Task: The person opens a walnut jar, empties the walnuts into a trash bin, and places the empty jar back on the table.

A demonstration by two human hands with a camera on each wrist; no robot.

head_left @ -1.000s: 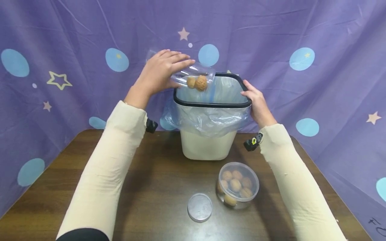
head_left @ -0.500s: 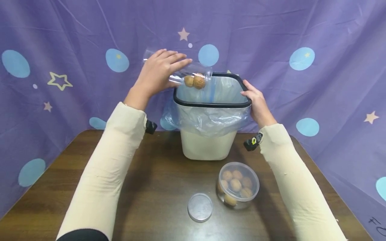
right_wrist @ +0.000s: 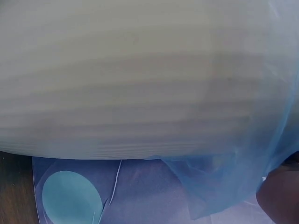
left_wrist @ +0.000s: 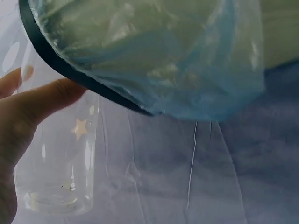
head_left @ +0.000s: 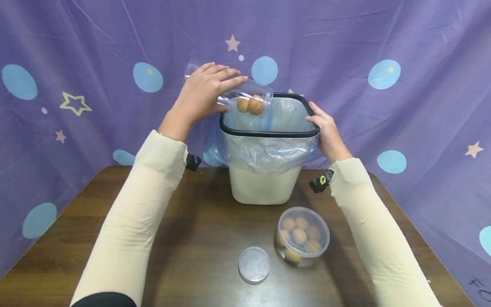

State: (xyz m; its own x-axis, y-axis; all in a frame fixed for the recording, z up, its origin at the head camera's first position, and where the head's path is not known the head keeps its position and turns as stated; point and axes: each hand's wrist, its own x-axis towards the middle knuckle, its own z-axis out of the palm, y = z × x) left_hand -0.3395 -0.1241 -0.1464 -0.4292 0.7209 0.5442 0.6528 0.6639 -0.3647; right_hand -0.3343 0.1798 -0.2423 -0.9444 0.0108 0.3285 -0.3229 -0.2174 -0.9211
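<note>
My left hand (head_left: 207,91) grips a clear plastic jar (head_left: 243,89) that lies on a slant, its mouth over the left part of a white trash bin (head_left: 261,187). Walnuts (head_left: 255,106) are bunched inside near the mouth. In the left wrist view the jar's base (left_wrist: 56,200) points away from the bin, and the black rim (left_wrist: 56,60) crosses close by the thumb. My right hand (head_left: 326,130) holds the bin's right rim, thumb and fingers around the edge; its grip is mostly hidden in the right wrist view. A translucent blue liner (head_left: 268,155) folds over the rim.
A round clear tub (head_left: 303,253) of walnuts with a frosted lid stands in front of the bin, to the right. Beside it a small round lid (head_left: 254,265) lies on the brown wooden table (head_left: 203,247). A purple patterned curtain (head_left: 322,38) hangs close behind.
My left hand shifts the jar slightly left, then back right and a little down. The walnuts stay bunched near its mouth. My right hand and the bin keep nearly the same place.
</note>
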